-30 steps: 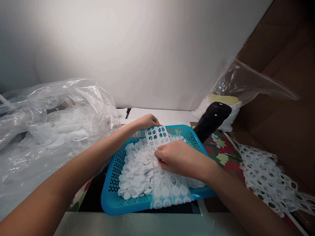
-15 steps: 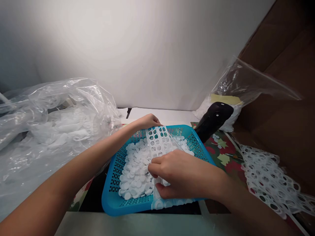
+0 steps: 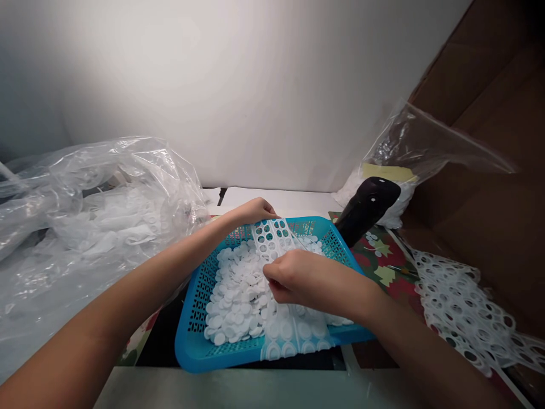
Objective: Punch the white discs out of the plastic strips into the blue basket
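A blue plastic basket (image 3: 184,346) holds many loose white discs (image 3: 238,295). Across it, from far rim to near rim, stretches a white die-cut sheet (image 3: 275,341). Its far part has open round holes, while discs still fill the near part. My left hand (image 3: 259,210) is closed at the far rim, pinching the sheet's far end. Over the sheet's middle, my right hand (image 3: 293,275) has its fingers pressed together; what lies between them is hidden.
Left of the basket lies a large clear plastic bag (image 3: 128,187) with white pieces inside. A black object (image 3: 368,204) and a clear bag of white pieces (image 3: 392,210) stand behind right. Punched-out sheets (image 3: 464,301) lie at the right, beside a cardboard wall (image 3: 481,113).
My right hand has moved up along the sheet, away from me, and its fingers have closed together. More of the sheet's near part shows. My left hand stays at the far rim.
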### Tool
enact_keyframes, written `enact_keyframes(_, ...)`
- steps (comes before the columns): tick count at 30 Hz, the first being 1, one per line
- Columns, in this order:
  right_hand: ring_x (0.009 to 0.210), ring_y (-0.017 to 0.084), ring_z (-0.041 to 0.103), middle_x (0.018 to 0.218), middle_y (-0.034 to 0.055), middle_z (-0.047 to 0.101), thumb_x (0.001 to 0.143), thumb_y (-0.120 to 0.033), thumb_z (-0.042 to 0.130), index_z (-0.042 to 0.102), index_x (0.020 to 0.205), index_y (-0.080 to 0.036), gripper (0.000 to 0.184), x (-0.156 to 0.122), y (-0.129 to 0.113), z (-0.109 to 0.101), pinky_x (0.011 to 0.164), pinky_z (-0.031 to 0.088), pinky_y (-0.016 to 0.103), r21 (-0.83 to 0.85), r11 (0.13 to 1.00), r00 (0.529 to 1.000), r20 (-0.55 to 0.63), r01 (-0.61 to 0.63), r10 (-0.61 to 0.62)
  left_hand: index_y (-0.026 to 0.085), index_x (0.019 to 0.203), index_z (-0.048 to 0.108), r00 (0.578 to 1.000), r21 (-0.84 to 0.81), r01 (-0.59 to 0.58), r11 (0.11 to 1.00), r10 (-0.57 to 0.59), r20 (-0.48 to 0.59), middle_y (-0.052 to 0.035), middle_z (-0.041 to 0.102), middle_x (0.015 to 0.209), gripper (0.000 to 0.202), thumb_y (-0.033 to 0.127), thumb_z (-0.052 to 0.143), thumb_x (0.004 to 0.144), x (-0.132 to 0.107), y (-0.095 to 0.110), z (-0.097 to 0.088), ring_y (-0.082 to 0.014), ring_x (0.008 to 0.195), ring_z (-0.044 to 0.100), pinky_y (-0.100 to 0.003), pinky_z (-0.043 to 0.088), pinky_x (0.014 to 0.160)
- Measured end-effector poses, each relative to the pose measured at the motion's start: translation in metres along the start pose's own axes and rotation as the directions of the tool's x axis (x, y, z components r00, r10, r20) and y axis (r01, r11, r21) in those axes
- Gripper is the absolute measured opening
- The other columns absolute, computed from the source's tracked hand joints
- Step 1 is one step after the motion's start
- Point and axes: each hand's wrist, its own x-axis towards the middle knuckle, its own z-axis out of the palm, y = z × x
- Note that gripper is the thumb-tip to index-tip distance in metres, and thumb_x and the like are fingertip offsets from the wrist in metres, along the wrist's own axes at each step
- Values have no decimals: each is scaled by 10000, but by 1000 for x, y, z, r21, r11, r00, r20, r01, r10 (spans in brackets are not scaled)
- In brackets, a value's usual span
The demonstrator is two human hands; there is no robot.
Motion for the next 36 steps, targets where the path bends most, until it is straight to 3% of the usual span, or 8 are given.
enact_keyframes(9, 401, 77, 195, 472, -40, 374, 668, 12, 390, 430, 710, -155, 177, 8, 2, 19, 419, 102, 262, -201, 974, 988, -132, -106, 80, 105, 743, 639, 1000, -35, 25, 999, -24, 14, -42, 581, 622, 338, 414, 577, 621, 0, 1, 0, -94, 525, 451, -227, 341, 506)
enact_keyframes(13, 443, 82, 316, 535, -17, 464, 768, -75, 380, 446, 719, -155, 114, 7, -1, 11, 424, 147, 239, -114, 991, 993, -102, -75, 63, 106, 731, 638, 1000, -29, 19, 999, -18, 13, -35, 576, 595, 347, 430, 582, 617, 1, -1, 0, -90, 501, 441, -229, 330, 491)
enact_keyframes(19, 541, 101, 437, 671, -13, 559, 810, -198, 406, 473, 923, -166, 135, -11, -10, -16, 472, 224, 234, 70, 997, 998, -53, 46, -42, 112, 706, 638, 1000, -8, -10, 1000, 9, -18, -18, 550, 561, 339, 435, 573, 629, 0, -1, 0, -77, 473, 408, -227, 303, 474)
enact_keyframes(23, 551, 103, 446, 687, -17, 559, 791, -305, 454, 499, 799, -176, 137, -22, -18, -21, 469, 229, 238, 102, 984, 988, 42, 147, -151, 111, 695, 636, 999, 27, -13, 1000, 14, -30, -6, 526, 544, 327, 426, 564, 644, 0, 1, 0, -67, 460, 382, -225, 283, 470)
enact_keyframes(32, 498, 92, 395, 658, -16, 537, 722, -43, 456, 519, 678, -164, 144, -24, -28, -11, 440, 156, 249, -53, 972, 969, 100, 230, -224, 112, 719, 642, 1000, 18, 5, 1000, -5, -21, -16, 540, 567, 315, 410, 565, 653, -1, 1, -1, -74, 473, 400, -230, 286, 479)
enact_keyframes(36, 490, 83, 379, 651, -21, 531, 743, -76, 459, 527, 648, -162, 145, -23, -24, -12, 439, 179, 241, 4, 965, 957, 128, 261, -259, 113, 706, 643, 1000, 22, 4, 1000, -4, -26, -10, 537, 546, 318, 417, 570, 646, -1, 2, -1, -72, 459, 388, -235, 282, 481)
